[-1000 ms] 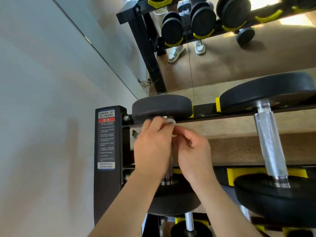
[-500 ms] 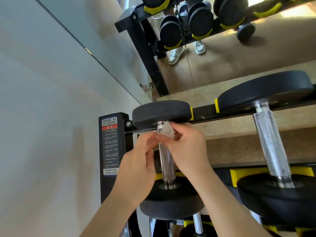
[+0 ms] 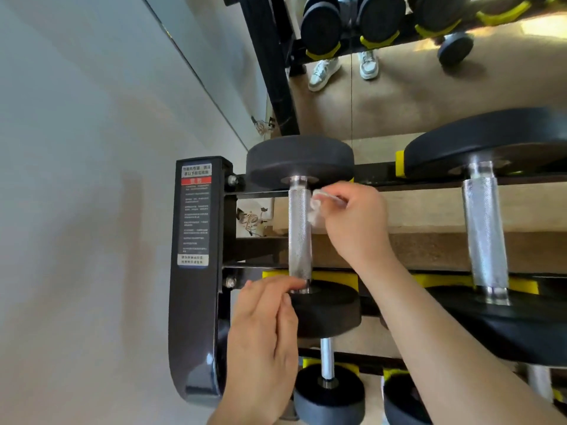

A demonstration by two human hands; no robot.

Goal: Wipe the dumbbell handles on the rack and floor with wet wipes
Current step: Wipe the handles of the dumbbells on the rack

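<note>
A small black dumbbell lies across the top tier of the rack (image 3: 199,271), its knurled steel handle (image 3: 299,228) fully exposed. My right hand (image 3: 352,222) pinches a crumpled white wet wipe (image 3: 317,207) just right of the handle's upper end, touching or nearly touching the steel. My left hand (image 3: 264,332) rests with loosely bent fingers on the near black weight head (image 3: 328,311), fingertips at the handle's lower end. It holds nothing.
A larger dumbbell with a thick handle (image 3: 484,231) lies to the right on the same tier. Smaller dumbbells (image 3: 328,391) sit on the tier below. A grey wall is at the left. A mirror (image 3: 429,87) behind the rack reflects dumbbells and shoes.
My left hand has dropped from the handle's top to the near weight head. My right hand now holds the wipe alone and has shifted to the right side of the handle.
</note>
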